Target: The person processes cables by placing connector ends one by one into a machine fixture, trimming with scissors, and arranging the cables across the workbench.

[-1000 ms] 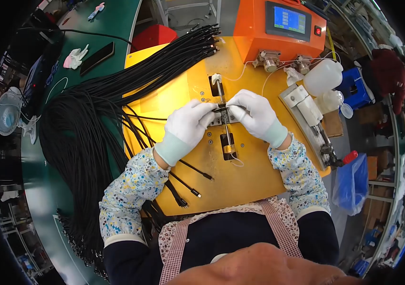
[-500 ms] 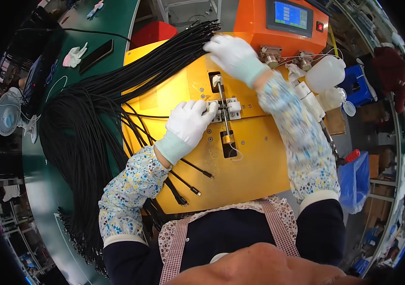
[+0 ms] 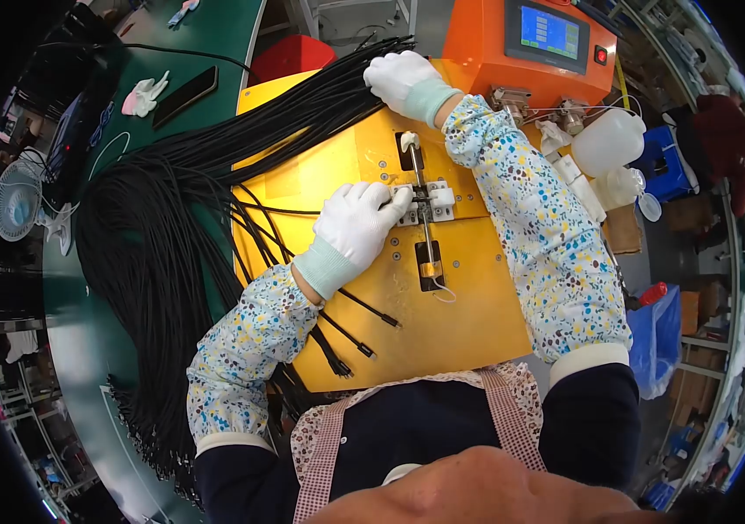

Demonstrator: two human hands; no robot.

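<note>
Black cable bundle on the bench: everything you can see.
The black cable bundle is many thin, matte strands, plastic or rubber by the look. It bends in a thick loop on the green table; one arm reaches across the yellow plate toward the upper right, where the right hand is at the ends; grip unclear. The other drops to a dense cluster of ends, lower left. A few separate strands lie on the plate, some showing metal-tipped connectors.
</note>
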